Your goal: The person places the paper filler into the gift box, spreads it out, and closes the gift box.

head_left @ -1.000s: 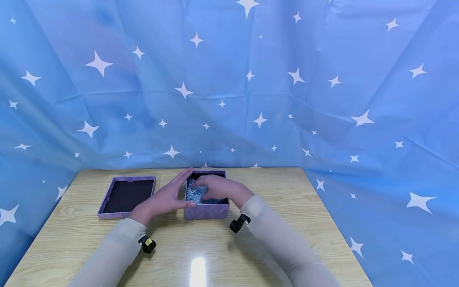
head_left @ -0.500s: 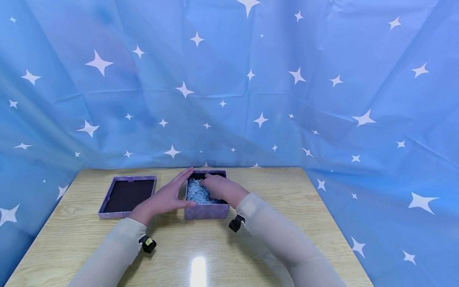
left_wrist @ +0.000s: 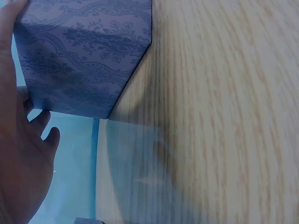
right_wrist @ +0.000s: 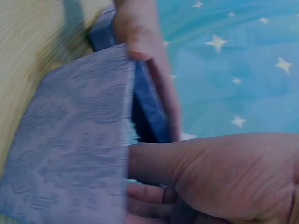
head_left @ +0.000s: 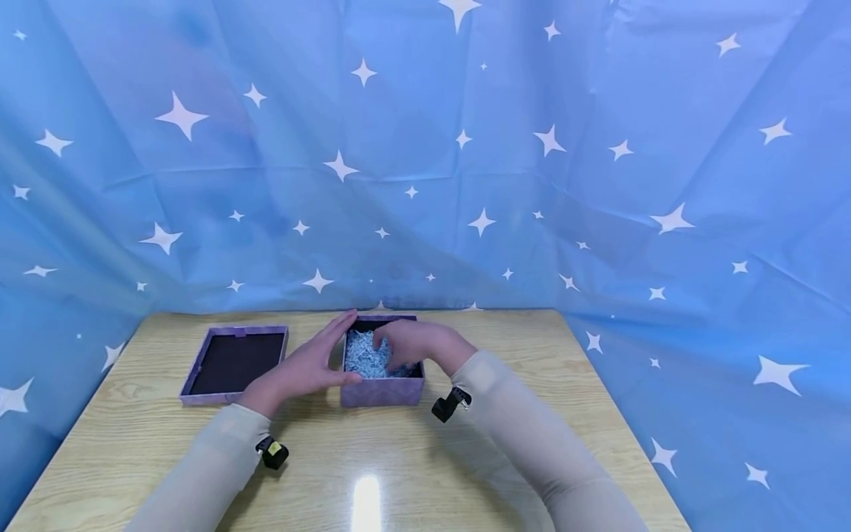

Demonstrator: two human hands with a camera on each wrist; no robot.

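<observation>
A purple patterned box (head_left: 381, 392) stands uncovered near the back of the table, filled with light-blue shredded paper (head_left: 364, 357). My left hand (head_left: 299, 373) spans the box's left side, thumb at the near-left corner and fingers at the far-left one. In the left wrist view, that hand (left_wrist: 21, 154) lies along the box wall (left_wrist: 84, 60). My right hand (head_left: 415, 346) reaches into the box from the right, thumb and forefinger apart over the paper. In the right wrist view, the near wall (right_wrist: 74, 140) hides the fingertips of the right hand (right_wrist: 233, 172).
The box's shallow lid (head_left: 199, 399), dark inside, lies upturned to the left of the box. Both stand on a wood-grain table (head_left: 319, 473). A blue star-patterned cloth (head_left: 425, 244) hangs behind and at the sides.
My right hand has shifted about inside the box, first toward its back, then up and to the right. More of the shredded paper shows. The left hand stays put.
</observation>
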